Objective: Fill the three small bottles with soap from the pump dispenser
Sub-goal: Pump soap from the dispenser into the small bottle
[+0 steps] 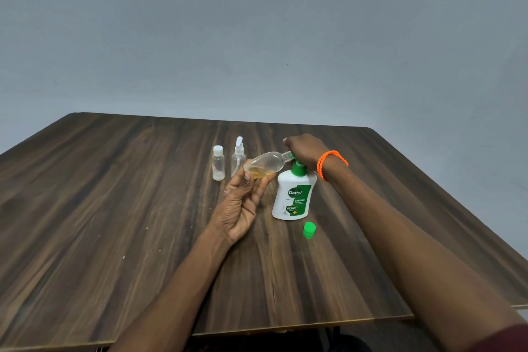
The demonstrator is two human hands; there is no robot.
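A white pump dispenser (293, 197) with a green label and green pump stands upright on the wooden table (114, 208). My right hand (307, 151) lies over the pump head, covering it. My left hand (243, 203) holds a clear oval bottle (265, 164) by its base, tilted on its side, with its open neck at the pump spout. A little amber soap lies in the bottle's low end. Its green cap (309, 230) sits on the table in front of the dispenser. Behind stand a small clear bottle with a white cap (218, 163) and a clear spray bottle (238, 156).
The table's far edge meets a plain grey wall (257, 37). An orange braided band (328, 161) circles my right wrist. Both forearms reach in from the near edge of the table.
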